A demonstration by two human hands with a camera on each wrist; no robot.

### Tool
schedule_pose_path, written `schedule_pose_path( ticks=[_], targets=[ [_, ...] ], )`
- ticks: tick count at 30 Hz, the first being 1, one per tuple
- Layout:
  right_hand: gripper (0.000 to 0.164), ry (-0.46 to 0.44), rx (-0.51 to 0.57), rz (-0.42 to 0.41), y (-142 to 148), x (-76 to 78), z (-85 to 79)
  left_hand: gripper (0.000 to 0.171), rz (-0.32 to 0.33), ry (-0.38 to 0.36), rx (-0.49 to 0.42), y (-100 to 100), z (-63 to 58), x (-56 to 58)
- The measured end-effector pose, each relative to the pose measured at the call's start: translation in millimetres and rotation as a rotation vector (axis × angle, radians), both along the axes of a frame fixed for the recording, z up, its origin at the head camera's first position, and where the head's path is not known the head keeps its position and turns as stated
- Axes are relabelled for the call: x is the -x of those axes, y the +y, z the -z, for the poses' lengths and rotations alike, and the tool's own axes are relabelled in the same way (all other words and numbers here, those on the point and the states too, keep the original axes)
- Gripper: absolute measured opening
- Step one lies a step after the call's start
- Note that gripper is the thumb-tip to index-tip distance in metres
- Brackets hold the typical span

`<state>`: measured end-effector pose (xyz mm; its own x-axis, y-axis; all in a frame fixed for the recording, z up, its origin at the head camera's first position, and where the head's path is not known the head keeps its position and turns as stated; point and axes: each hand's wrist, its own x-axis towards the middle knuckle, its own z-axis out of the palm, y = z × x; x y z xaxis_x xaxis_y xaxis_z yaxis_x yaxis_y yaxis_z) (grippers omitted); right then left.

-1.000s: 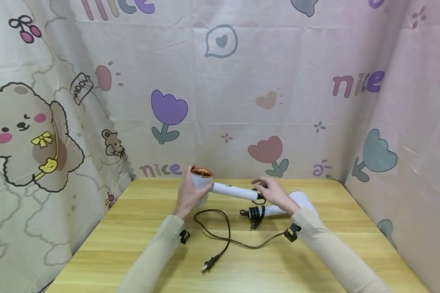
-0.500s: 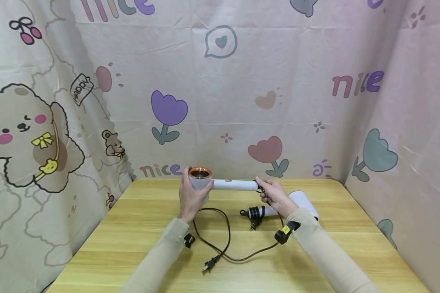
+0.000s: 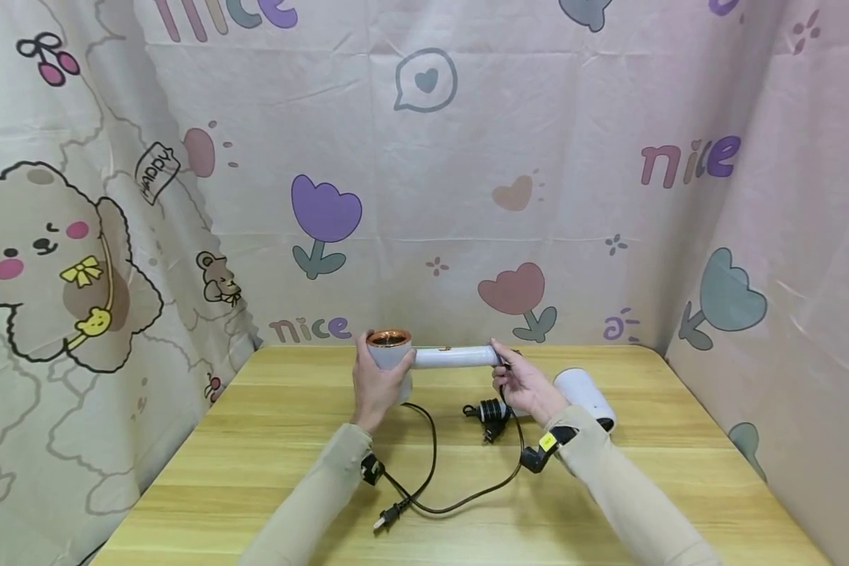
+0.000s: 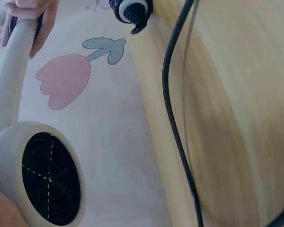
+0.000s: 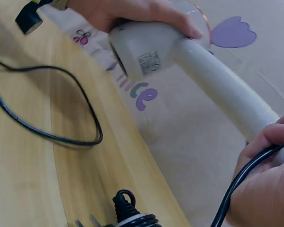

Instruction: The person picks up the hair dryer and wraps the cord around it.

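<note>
A white hair dryer (image 3: 453,358) with a copper-coloured rim is held up above the table, its handle level and pointing right. My left hand (image 3: 380,385) grips it round the head, thumb near the handle's joint. In the left wrist view its dark round grille (image 4: 51,178) shows. At the handle's far end my right hand (image 3: 531,385) holds the black power cord (image 5: 244,175) against the handle, its fingers curled. From there the cord hangs to the table and loops left to its two-pin plug (image 3: 389,517).
Behind my right hand a second white hair dryer (image 3: 583,395) lies on the wooden table (image 3: 290,424), its black cord (image 3: 494,410) wound round the handle's end. A patterned curtain (image 3: 424,196) closes off the back and both sides.
The handle, tilted down to the right at first, is now level. My right hand has closed on the cord at the handle's end and drawn it leftward; the plug has slid slightly left.
</note>
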<state>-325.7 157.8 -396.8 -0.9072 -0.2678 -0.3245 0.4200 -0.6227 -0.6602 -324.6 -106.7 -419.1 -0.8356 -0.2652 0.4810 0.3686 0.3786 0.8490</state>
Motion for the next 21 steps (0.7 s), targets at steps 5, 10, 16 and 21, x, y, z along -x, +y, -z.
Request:
schedule_pose_path(
  ticks=[5, 10, 16, 21],
  targets=[
    [0.018, 0.267, -0.167, -0.049, 1, -0.6, 1.2, 0.087, 0.017, -0.101, -0.089, -1, -0.3, 1.1],
    [0.026, 0.577, -0.492, -0.210, 13, 2.8, -0.5, 0.082, 0.082, -0.171, -0.132, -7, -5.5, 3.2],
    [0.037, 0.498, -0.504, -0.422, 27, 3.0, -4.9, 0.080, 0.186, -0.223, -0.141, -14, -9.4, 3.7],
    [0.030, 0.442, -0.546, -0.540, 35, -0.2, -10.1, 0.081, 0.246, -0.225, -0.110, -19, -11.6, 4.6]
  ],
)
